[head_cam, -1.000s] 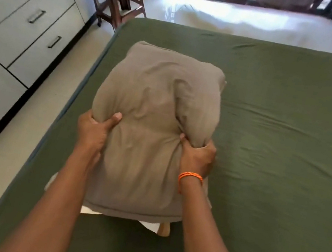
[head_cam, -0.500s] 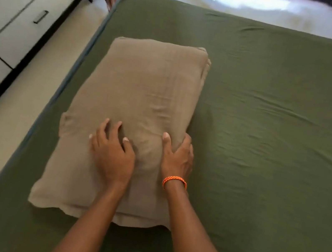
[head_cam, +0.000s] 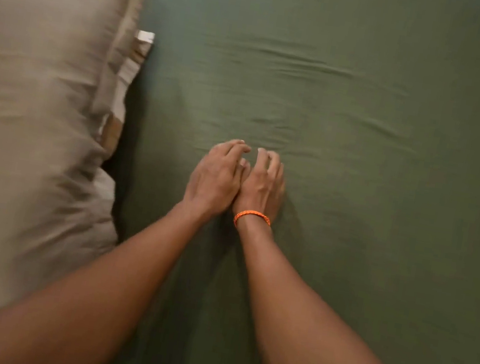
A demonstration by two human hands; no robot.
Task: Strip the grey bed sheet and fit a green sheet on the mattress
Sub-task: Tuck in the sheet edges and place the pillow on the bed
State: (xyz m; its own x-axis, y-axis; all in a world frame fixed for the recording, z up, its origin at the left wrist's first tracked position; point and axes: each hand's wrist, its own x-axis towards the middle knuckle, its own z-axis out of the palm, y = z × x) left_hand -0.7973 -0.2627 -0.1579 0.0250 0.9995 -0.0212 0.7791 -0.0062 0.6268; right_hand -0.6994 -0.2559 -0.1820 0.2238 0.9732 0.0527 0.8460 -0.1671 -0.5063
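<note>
The green sheet [head_cam: 356, 201] covers the mattress across the whole view, with shallow wrinkles running left to right above my hands. My left hand [head_cam: 215, 177] and my right hand [head_cam: 263, 185] lie side by side, palms down on the sheet near the middle, fingers loosely bent and holding nothing. An orange band circles my right wrist. The view is blurred by motion.
A pillow in a grey-beige case [head_cam: 30, 115] lies on the sheet at the left, its open end with white and tan inner fabric facing the middle of the bed. The bed's edges and the floor are out of view.
Both hands have left the pillow and moved right onto the green sheet, meeting side by side. The camera has swung down and right, so the pillow now sits at the left.
</note>
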